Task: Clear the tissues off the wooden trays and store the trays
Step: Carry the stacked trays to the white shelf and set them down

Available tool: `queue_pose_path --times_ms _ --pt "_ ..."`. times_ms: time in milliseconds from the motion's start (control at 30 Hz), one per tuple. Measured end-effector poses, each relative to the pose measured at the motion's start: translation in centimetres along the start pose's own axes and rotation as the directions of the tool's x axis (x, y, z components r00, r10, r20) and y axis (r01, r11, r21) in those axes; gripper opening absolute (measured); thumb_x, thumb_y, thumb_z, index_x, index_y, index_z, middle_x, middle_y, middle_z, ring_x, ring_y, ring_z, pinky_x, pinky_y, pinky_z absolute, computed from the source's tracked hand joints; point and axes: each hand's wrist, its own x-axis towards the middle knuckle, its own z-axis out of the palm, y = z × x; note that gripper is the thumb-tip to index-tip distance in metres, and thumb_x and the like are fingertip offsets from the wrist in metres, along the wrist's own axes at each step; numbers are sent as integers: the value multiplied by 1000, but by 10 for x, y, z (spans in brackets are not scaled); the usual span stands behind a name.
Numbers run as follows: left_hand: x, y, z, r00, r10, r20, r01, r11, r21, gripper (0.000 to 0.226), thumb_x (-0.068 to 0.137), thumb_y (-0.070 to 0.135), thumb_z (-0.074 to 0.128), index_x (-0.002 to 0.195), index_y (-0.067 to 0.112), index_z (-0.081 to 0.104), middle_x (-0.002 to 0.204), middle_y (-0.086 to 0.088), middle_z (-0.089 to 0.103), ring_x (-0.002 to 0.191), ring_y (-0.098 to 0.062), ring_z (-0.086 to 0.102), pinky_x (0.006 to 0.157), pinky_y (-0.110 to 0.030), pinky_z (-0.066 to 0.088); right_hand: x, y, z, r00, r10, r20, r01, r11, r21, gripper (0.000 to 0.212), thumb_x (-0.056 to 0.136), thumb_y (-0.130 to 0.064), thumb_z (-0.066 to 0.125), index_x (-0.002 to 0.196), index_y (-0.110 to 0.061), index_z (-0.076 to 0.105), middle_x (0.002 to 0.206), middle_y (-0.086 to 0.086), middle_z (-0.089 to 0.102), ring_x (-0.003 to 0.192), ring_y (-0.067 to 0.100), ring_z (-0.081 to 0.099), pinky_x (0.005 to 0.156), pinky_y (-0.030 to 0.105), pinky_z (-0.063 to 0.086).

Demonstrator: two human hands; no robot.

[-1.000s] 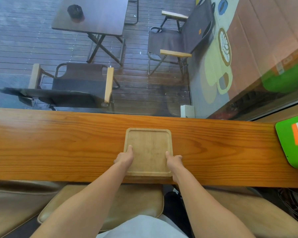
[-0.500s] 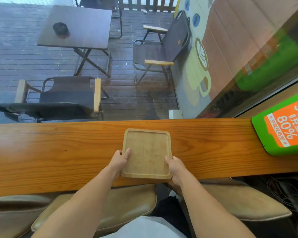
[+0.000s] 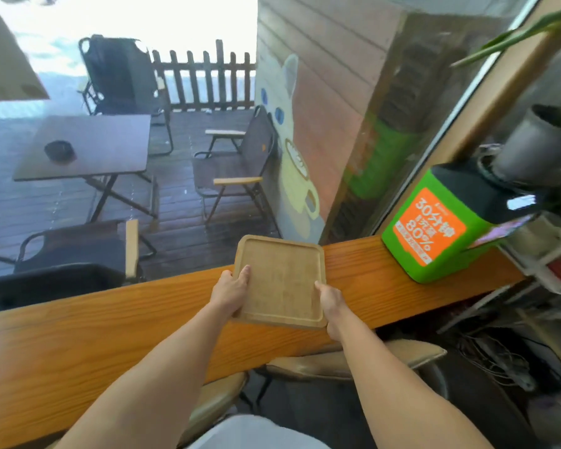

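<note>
We hold a square, pale wooden tray with rounded corners and a shallow rim in both hands over the long, orange-brown wooden counter. Our left hand grasps its left edge, thumb lying on the top face; our right hand grasps the right edge the same way. The tray's far edge reaches past the counter's far edge, and nothing lies on it. To the right, a green box-shaped device with a black top stands on the counter, well apart from the tray. Its orange label reads "30分钟" and "80%"; the smaller print is too blurred for us to read.
</note>
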Motion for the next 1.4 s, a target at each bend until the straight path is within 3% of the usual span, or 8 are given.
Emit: queue_pose_path --times_ms 100,200,267,467,600,767,933,1400 --pt "-30 41 35 995 94 25 -95 993 76 60 93 65 42 118 11 47 99 -7 57 79 -24 57 56 -36 46 -26 -8 -51 991 -83 -100 91 993 72 61 102 -48 38 146 -6 43 147 15 49 130 36 50 107 46 42" --pt "-61 70 79 976 204 79 -212 973 96 57 92 66 44 111 12 50 102 -9 60 85 -27 59 73 -41 52 -57 -4 -109 965 -140 -224 155 986 54 74 97 -58 42 146 -3 40 149 14 46 134 34 46 101 35 39" --pt "-80 85 111 957 259 129 -272 958 95 56 92 65 45 111 12 53 109 -10 62 95 -30 60 84 -42 50 -77 3 -150 939 -179 -293 198 979 37 81 96 -60 42 146 3 39 151 17 42 137 35 42 111 40 36" --pt "-163 107 235 841 391 374 -442 895 58 50 97 51 49 127 12 61 120 -14 65 106 -33 63 99 -45 48 -149 68 -270 838 -144 -526 200 978 51 79 96 -62 39 146 -1 38 146 17 46 131 35 47 108 44 39" --pt "-222 107 314 808 361 466 -461 880 117 56 93 58 50 121 10 61 117 -12 66 104 -31 63 94 -39 50 -195 119 -343 774 -73 -629 172 980 99 75 97 -61 36 146 -4 41 145 17 48 128 37 48 108 49 39" --pt "-283 100 398 738 317 596 -526 823 214 58 95 59 44 127 12 54 122 -9 61 108 -29 60 94 -37 47 -242 174 -413 667 28 -745 137 978 159 72 97 -60 36 144 -4 42 141 17 50 123 37 50 96 42 42" --pt "-320 101 460 674 272 687 -574 778 255 57 96 55 45 126 8 56 113 -10 64 100 -28 63 88 -38 50 -263 214 -458 614 131 -778 109 963 247 74 97 -61 36 146 -6 40 144 15 50 126 35 50 105 46 41" --pt "-317 172 651 665 124 736 -473 833 287 70 95 60 44 140 7 46 130 -13 59 115 -33 58 104 -45 44 -201 207 -643 611 201 -765 23 962 271 74 99 -59 32 147 -3 38 146 17 48 130 36 47 109 47 37"
